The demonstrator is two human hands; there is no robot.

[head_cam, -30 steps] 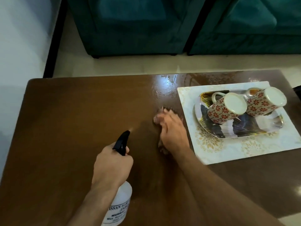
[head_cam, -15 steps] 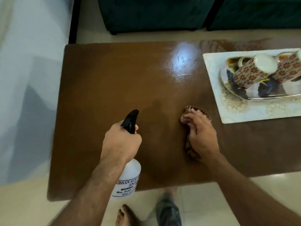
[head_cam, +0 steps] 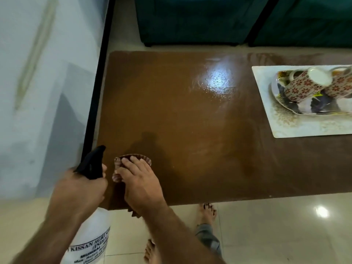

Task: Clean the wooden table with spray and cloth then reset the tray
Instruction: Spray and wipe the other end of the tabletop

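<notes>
The brown wooden table [head_cam: 190,121] fills the middle of the head view, with a wet shine near its far side. My right hand [head_cam: 141,185] presses a dark brown cloth [head_cam: 137,158] flat on the table's near left corner. My left hand [head_cam: 80,193] grips a white spray bottle [head_cam: 91,237] with a black trigger head [head_cam: 91,164], held just off the table's left front edge. At the far right a silver tray [head_cam: 304,109] carries two red-flowered mugs [head_cam: 302,82] lying tilted, and rests on a white patterned mat [head_cam: 285,126].
A white wall [head_cam: 42,82] with a black vertical edge [head_cam: 99,73] runs close along the table's left end. Teal sofas [head_cam: 200,20] stand beyond the far edge. My bare feet [head_cam: 208,211] are on the pale tiled floor below the near edge.
My right hand has slid the cloth leftward to the near left corner, close beside the bottle. The view has shifted so the tray lies farther right. My left hand still holds the bottle.
</notes>
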